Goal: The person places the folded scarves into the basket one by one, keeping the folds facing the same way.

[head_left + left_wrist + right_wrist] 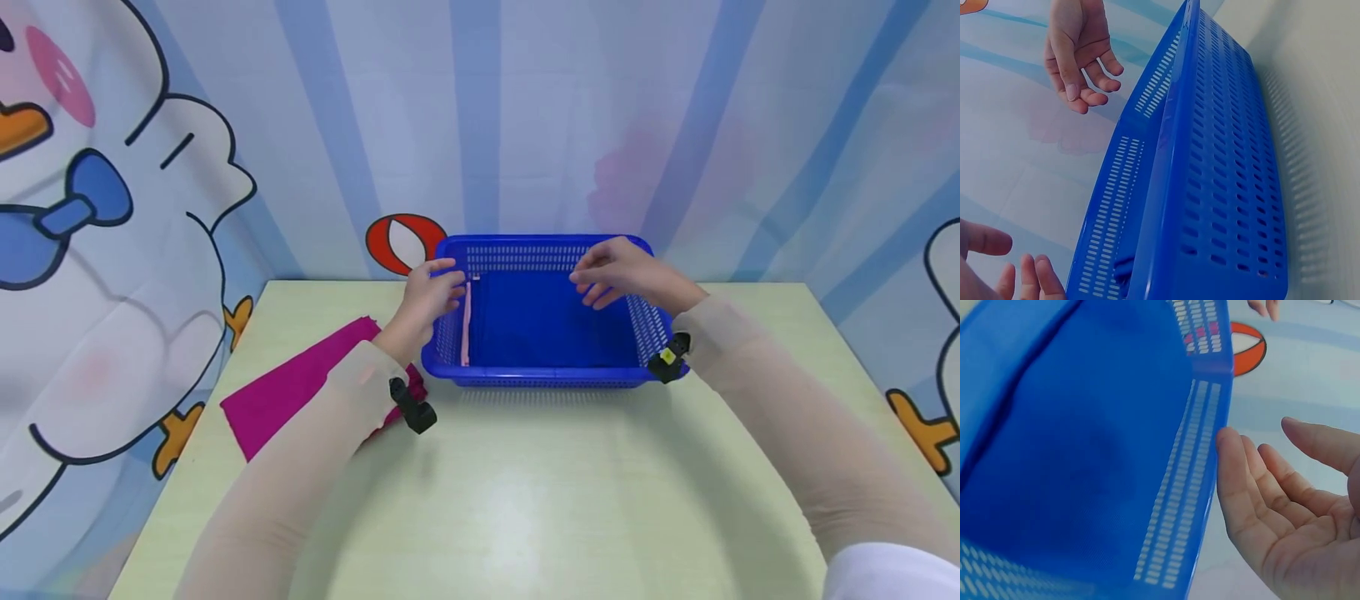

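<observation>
A blue plastic basket point(555, 374) with slotted sides stands at the back of the table. Along its left inner wall lies a narrow pink strip point(467, 325), apparently cloth. My left hand point(429, 302) hovers at the basket's left rim, fingers loosely bent and holding nothing. Over the right part of the basket is my right hand point(618, 271), its fingers relaxed with nothing between them. In the right wrist view the right hand point(1291, 512) shows a gap between thumb and fingers. A magenta cloth point(300, 383) lies flat to the left, partly hidden under the left forearm.
The pale table point(495, 492) extends in front of the basket and to both sides. Close behind it hangs a printed curtain point(540, 125) with cartoon figures. Dark wrist cameras point(412, 407) are strapped to both sleeves.
</observation>
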